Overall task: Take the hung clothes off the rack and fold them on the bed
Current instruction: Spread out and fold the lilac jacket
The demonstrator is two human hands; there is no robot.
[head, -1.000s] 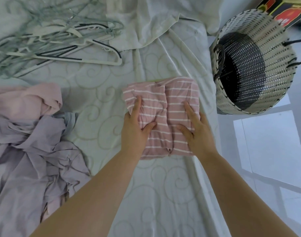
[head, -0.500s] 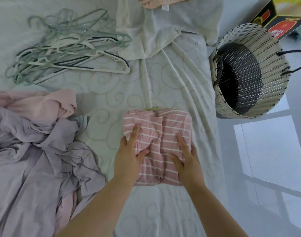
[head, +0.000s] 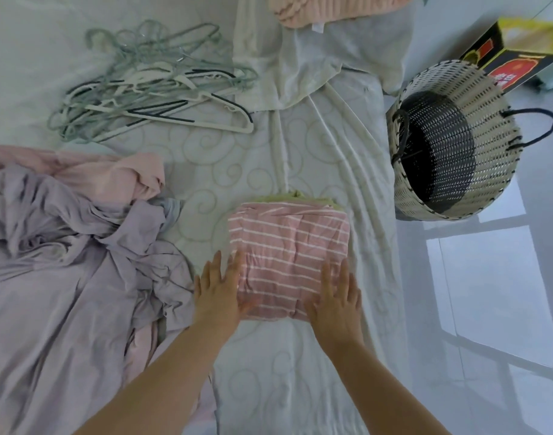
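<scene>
A folded pink garment with white stripes lies on the bed, on top of a green folded piece whose edge peeks out at the far side. My left hand rests flat, fingers spread, at the garment's near left corner. Flat at the near right corner lies my right hand, fingers also apart. Neither hand grips the cloth. A heap of unfolded lilac clothes and a pink one lies to the left.
A pile of empty hangers lies at the far left of the bed. A cream garment and a peach one lie at the far end. A woven basket stands on the floor right of the bed, a box behind it.
Both hands slid back from the garment's middle to its near corners and flattened out. The view has pulled back, showing more of the bed's far end.
</scene>
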